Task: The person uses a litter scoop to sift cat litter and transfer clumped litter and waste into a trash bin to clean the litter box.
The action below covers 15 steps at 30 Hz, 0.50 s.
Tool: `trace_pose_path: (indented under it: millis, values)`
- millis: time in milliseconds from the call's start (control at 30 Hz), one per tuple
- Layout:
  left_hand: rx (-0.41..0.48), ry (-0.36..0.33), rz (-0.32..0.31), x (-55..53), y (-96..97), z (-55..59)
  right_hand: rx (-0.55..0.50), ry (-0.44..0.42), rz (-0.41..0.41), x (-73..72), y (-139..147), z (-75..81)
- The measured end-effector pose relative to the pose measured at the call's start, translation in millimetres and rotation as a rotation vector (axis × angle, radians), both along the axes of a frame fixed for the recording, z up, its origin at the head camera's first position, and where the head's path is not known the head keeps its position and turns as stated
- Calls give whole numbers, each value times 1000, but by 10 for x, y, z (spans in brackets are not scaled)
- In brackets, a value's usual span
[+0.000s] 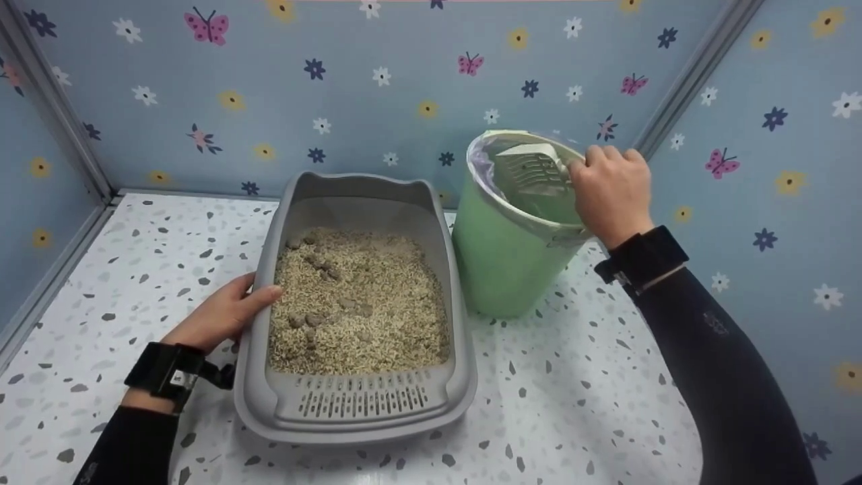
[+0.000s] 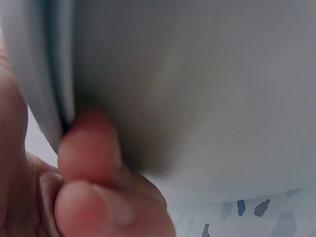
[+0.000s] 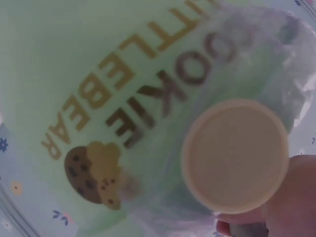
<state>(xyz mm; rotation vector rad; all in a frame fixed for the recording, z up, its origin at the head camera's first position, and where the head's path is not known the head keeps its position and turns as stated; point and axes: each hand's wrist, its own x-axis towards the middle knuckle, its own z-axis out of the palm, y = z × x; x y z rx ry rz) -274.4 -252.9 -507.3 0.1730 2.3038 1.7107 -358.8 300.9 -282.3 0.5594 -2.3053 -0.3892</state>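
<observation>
Tapping the scoop is best done inside the bin; scoop is grasped by right grip, litter tray clasped at left rim by left grip.

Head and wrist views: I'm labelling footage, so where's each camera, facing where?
Head: worn there, facing forward and down at the litter tray and bin; left hand, right hand, arms show.
Left wrist: worn there, facing the tray's outside; left fingers show.
Right wrist: worn there, facing the bin's lettered side; right hand shows partly.
Shared by head and right wrist: the bin.
</observation>
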Motion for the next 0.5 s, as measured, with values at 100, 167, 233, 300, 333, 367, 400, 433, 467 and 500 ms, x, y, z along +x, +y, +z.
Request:
trace_pose_path:
  millis: [100, 167, 233, 300, 333, 367, 400, 433, 467, 500]
  values:
    - [-1, 0, 0, -4, -1, -1, 65, 94, 51, -3, 1, -31]
    - [-2, 2, -2, -8, -2, -3, 98, 143, 78, -9, 1, -46]
    - [-8, 4, -2, -10, -5, -4, 110, 170, 97, -17, -2, -58]
    - [-13, 5, 0, -10, -7, -4, 111, 175, 103, -22, -4, -66]
    - [-13, 5, -1, -7, -7, -3, 101, 168, 102, -23, -3, -68]
    - [-14, 6, -2, -5, -7, -1, 88, 153, 97, -19, -3, -67]
    - [-12, 5, -2, -1, -6, 3, 65, 129, 92, -11, -3, -63]
    - [-8, 3, -3, 2, -5, 7, 39, 100, 80, 2, -1, -56]
    - [-2, 2, -5, 3, -3, 12, 6, 67, 67, 16, 1, -45]
    - [2, 2, -7, 0, 1, 15, -32, 34, 51, 34, 4, -32]
